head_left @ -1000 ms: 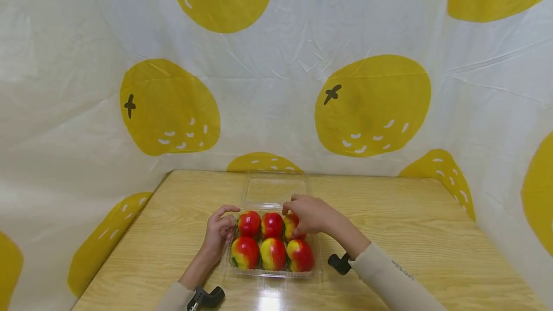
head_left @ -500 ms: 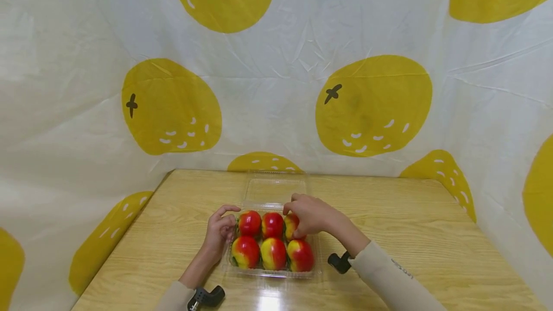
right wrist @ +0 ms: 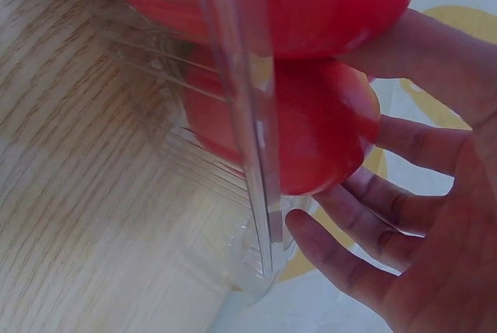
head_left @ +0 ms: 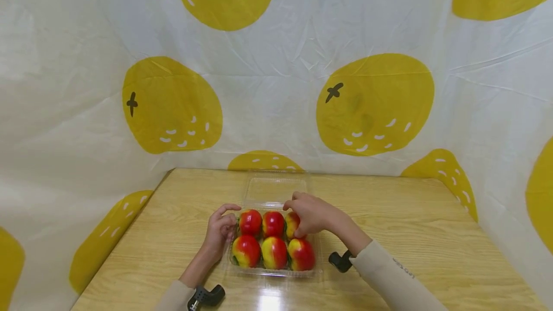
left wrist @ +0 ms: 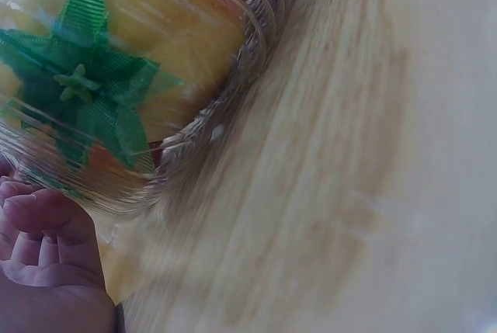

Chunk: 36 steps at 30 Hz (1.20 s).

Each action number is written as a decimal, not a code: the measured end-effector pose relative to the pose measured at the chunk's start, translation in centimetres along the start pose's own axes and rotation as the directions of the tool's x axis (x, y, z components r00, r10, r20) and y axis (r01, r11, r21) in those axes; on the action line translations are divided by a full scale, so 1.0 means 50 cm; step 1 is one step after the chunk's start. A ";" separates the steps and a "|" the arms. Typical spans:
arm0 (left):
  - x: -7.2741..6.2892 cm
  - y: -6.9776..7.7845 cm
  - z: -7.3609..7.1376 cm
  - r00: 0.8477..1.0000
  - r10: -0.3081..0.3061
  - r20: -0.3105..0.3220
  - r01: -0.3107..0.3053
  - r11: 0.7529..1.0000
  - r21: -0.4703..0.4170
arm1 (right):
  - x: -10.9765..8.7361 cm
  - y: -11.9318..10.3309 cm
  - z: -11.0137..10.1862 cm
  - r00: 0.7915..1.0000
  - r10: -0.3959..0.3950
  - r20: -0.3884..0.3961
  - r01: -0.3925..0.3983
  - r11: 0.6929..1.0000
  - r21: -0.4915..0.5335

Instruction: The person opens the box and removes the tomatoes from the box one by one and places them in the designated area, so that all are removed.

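A clear plastic container (head_left: 276, 273) holds red-and-yellow artificial fruits in two rows of three. My right hand (head_left: 314, 214) reaches over its right side and grips the far-right fruit (head_left: 291, 223), thumb on the near side, fingers beyond. In the right wrist view, fingertips touch that red fruit (right wrist: 322, 131), which sits partly above the container rim. On the left, my left hand (head_left: 217, 232) holds the container's far-left side, its index finger reaching over the edge and other fingers curled. The left wrist view has a green star-shaped leaf (left wrist: 85, 92) on one fruit behind the clear wall.
The container's hinged lid (head_left: 276, 191) lies open toward the back of the wooden table (head_left: 389, 224). A white curtain (head_left: 268, 109) with yellow fruit prints hangs behind and at both sides. Black wrist-worn devices (head_left: 341, 261) sit beside both sleeves.
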<state>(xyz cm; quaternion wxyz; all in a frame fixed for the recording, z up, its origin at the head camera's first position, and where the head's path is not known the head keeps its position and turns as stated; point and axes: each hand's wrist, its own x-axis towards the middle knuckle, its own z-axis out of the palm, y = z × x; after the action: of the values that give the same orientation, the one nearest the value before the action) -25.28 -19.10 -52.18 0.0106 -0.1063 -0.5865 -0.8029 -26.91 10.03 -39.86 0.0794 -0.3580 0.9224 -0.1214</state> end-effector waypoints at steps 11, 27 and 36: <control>-0.001 0.004 0.002 1.000 -0.004 0.006 0.004 1.000 0.013 | -0.001 0.004 -0.004 1.000 -0.008 0.001 0.008 0.999 0.052; -0.001 0.006 0.000 1.000 0.007 0.006 -0.007 1.000 -0.026 | -0.008 0.000 -0.013 1.000 -0.013 -0.008 0.013 0.997 0.078; -0.002 0.005 0.000 1.000 0.013 0.013 -0.013 1.000 -0.028 | -0.013 -0.005 -0.022 0.999 -0.032 -0.033 0.034 0.997 0.065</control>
<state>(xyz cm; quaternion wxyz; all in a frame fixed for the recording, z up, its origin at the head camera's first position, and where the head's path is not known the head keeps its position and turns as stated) -25.14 -19.18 -51.94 0.0104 -0.1155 -0.5744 -0.8103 -26.53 10.45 -38.69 0.0746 -0.3682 0.9130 -0.1587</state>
